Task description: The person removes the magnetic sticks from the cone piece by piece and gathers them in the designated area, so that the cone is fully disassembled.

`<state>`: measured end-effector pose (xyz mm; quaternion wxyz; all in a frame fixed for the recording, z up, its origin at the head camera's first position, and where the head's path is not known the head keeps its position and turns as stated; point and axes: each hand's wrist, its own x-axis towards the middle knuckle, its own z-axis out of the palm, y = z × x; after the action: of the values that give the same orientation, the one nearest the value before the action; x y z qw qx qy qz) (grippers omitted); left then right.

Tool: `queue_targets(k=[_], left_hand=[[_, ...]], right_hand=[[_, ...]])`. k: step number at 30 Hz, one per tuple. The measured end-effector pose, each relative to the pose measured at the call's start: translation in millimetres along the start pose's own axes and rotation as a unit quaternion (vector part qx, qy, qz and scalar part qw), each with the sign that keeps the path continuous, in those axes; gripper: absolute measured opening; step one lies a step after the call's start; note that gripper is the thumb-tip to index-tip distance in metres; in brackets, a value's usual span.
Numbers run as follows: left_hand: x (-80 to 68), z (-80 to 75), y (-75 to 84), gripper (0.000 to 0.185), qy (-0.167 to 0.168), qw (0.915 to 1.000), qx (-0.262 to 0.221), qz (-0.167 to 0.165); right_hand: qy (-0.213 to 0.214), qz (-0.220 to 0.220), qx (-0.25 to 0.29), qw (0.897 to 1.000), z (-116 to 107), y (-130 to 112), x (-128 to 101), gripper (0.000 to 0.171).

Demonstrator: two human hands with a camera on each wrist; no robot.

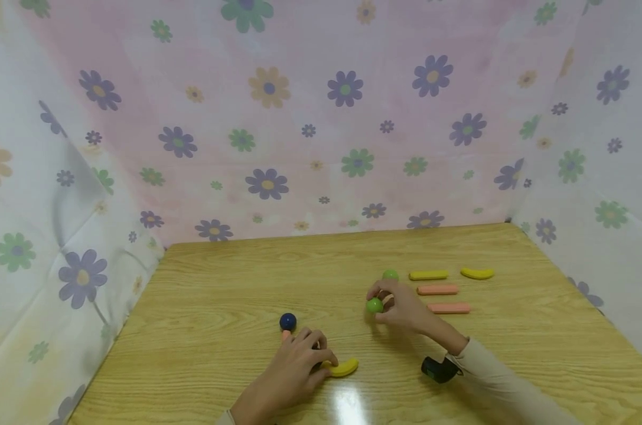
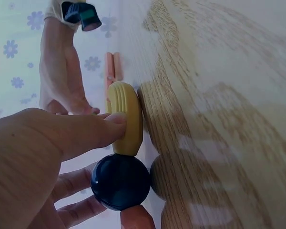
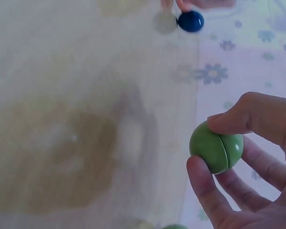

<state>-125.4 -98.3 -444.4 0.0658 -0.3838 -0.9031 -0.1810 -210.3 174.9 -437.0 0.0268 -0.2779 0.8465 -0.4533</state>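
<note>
My left hand (image 1: 299, 363) pinches a curved yellow stick (image 1: 344, 368) low over the wooden table. In the left wrist view, the thumb presses the side of the stick, whose end touches a dark ball (image 2: 120, 182); an orange stick (image 2: 137, 218) meets the ball's other side. The head view shows a dark blue ball (image 1: 287, 321) at the end of an orange stick (image 1: 286, 336) that runs under the left hand. Whether both views show the same ball, I cannot tell. My right hand (image 1: 403, 308) holds a glossy green ball (image 3: 216, 147) between thumb and fingers.
Beyond the right hand lie another green ball (image 1: 390, 275), a straight yellow stick (image 1: 429, 275), a curved yellow one (image 1: 477, 274) and two orange sticks (image 1: 437, 290). Flowered cloth (image 1: 299, 147) hangs behind and beside the table (image 1: 220, 283).
</note>
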Motion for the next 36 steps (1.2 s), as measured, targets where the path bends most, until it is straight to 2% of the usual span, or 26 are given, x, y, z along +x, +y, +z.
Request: queue_targets(k=[11, 18, 28, 36], left_hand=[[-1.5, -0.2, -2.2, 0.011, 0.004, 1.0, -0.002, 0.005], [-1.2, 0.7, -2.1, 0.011, 0.01, 0.9999, -0.003, 0.012], [-0.8, 0.5, -0.6, 0.012, 0.008, 0.9999, -0.005, 0.015], [-1.1, 3.7, -3.5, 0.012, 0.019, 0.9995, -0.001, 0.026]], right_hand=[[0.021, -0.013, -0.055, 0.998, -8, 12, 35, 0.024], [0.018, 0.009, -0.093, 0.995, -7, 14, 52, 0.023], [-0.014, 0.058, -0.114, 0.992, -8, 15, 65, 0.022], [-0.015, 0.055, -0.131, 0.99, -5, 15, 70, 0.024]])
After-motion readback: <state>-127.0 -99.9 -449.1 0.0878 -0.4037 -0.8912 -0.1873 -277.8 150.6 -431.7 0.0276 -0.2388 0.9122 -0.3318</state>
